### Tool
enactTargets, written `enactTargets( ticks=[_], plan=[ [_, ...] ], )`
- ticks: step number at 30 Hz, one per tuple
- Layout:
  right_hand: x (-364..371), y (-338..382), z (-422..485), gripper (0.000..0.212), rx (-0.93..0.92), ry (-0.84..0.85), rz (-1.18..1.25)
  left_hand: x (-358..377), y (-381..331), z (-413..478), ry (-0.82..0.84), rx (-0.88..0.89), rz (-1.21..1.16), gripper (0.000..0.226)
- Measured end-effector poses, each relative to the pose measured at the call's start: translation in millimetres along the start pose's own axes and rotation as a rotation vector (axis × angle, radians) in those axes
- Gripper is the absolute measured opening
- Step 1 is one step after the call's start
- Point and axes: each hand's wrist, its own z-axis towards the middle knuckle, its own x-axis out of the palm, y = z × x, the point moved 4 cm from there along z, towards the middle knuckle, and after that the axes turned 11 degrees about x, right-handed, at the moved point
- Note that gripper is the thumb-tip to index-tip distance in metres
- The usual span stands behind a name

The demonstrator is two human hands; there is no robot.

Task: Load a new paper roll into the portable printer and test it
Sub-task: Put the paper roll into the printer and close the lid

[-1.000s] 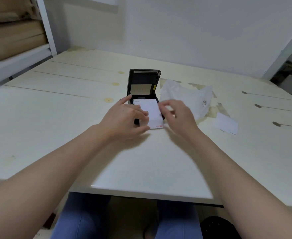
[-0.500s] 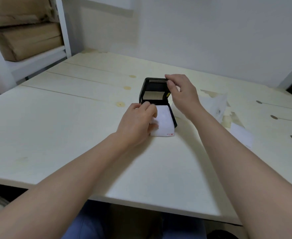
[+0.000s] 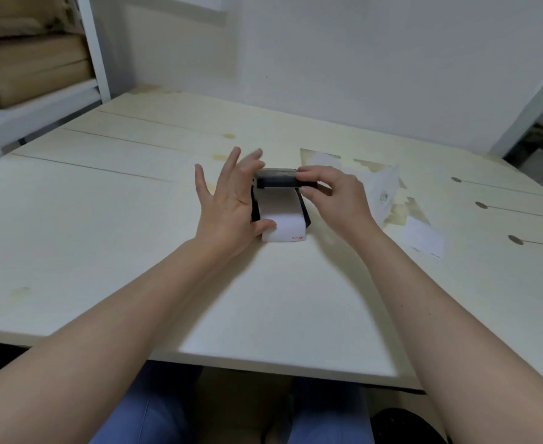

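Note:
A small black portable printer (image 3: pixel 305 216) sits mid-table with its lid (image 3: pixel 276 181) folded most of the way down. A white strip of paper (image 3: pixel 283 221) with a red mark at its end runs out of the printer toward me. My right hand (image 3: pixel 334 197) pinches the lid's right end. My left hand (image 3: pixel 228 200) is at the printer's left side, fingers spread, fingertips on the lid and thumb resting on the paper's near left corner. The roll inside is hidden.
A crumpled clear plastic wrapper (image 3: pixel 379 190) lies right of the printer, and a loose white slip (image 3: pixel 424 241) beyond it. The pale wooden table (image 3: pixel 103 219) has dark holes at the right. White shelving with brown cartons (image 3: pixel 29 68) stands at the far left.
The lid has swung from upright to nearly flat under my right hand. My left hand has opened its fingers and reached up to the lid while the thumb stays on the paper.

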Motion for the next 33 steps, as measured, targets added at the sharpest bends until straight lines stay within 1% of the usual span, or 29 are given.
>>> enactTargets(
  ticks=[1,3,5,7,9,10,12,14,15,16,17,18,19,20,22,25,26,28,31,33],
  plan=[
    [0.5,-3.4,-2.4,0.027,-0.013,0.010,-0.018,-0.5,-1.9,0.1,0.018,0.036,0.042,0.087],
    [1.1,-8.8,-7.1,0.029,-0.057,0.017,-0.108,-1.7,-4.5,-0.7,0.017,0.125,0.107,0.068],
    [3.1,-14.0,-13.9,0.029,-0.084,0.045,-0.218,-1.5,-2.2,-3.9,-0.004,0.173,0.097,0.053],
    [6.2,-19.1,-21.7,0.027,-0.096,0.073,-0.283,0.8,1.4,-7.3,0.002,0.184,0.065,0.051],
    [7.8,-19.9,-25.8,0.023,-0.109,0.062,-0.296,0.8,2.2,-8.3,0.002,0.175,0.048,0.048],
    [8.7,-18.7,-25.9,0.021,-0.108,0.043,-0.286,-0.8,1.2,-7.2,-0.004,0.159,0.038,0.043],
    [10.4,-16.3,-22.1,0.018,-0.043,0.003,-0.234,-3.1,-0.9,-3.5,-0.007,0.112,0.004,0.027],
    [12.1,-18.0,-14.6,0.016,0.108,-0.022,-0.175,-4.0,-0.8,2.3,0.000,0.041,-0.059,0.019],
    [13.5,-20.4,-11.7,0.019,0.188,-0.030,-0.139,-3.8,0.0,4.7,0.002,-0.008,-0.107,0.021],
    [15.9,-24.5,-9.4,0.027,0.267,-0.026,-0.078,-3.5,0.4,6.7,0.007,-0.069,-0.169,0.032],
    [18.6,-28.3,-8.2,0.037,0.337,-0.011,-0.004,-3.1,0.8,8.1,0.021,-0.140,-0.242,0.047],
    [21.6,-31.7,-7.1,0.045,0.391,0.004,0.051,-1.7,2.2,8.9,0.056,-0.209,-0.307,0.061],
    [24.1,-34.0,-6.0,0.049,0.421,0.019,0.076,-0.3,3.6,10.5,0.108,-0.255,-0.350,0.070],
    [26.4,-35.9,-4.5,0.050,0.433,0.036,0.084,0.8,4.2,12.2,0.171,-0.281,-0.373,0.074],
    [29.4,-37.5,-1.1,0.045,0.434,0.077,0.099,3.0,7.3,13.9,0.255,-0.323,-0.428,0.078],
    [29.8,-35.0,0.0,0.027,0.413,0.127,0.126,8.0,16.0,13.5,0.274,-0.404,-0.594,0.082],
    [29.8,-35.7,-0.2,0.025,0.405,0.136,0.137,11.2,19.1,12.3,0.278,-0.423,-0.644,0.082],
    [30.2,-36.1,-1.9,0.025,0.393,0.145,0.164,15.7,23.3,9.7,0.278,-0.449,-0.720,0.084],
    [32.2,-34.4,-6.0,0.029,0.386,0.137,0.147,17.4,24.5,8.6,0.269,-0.448,-0.725,0.085],
    [32.2,-31.4,-7.6,0.030,0.390,0.129,0.134,16.4,23.1,7.2,0.244,-0.486,-0.736,0.089]
  ],
)
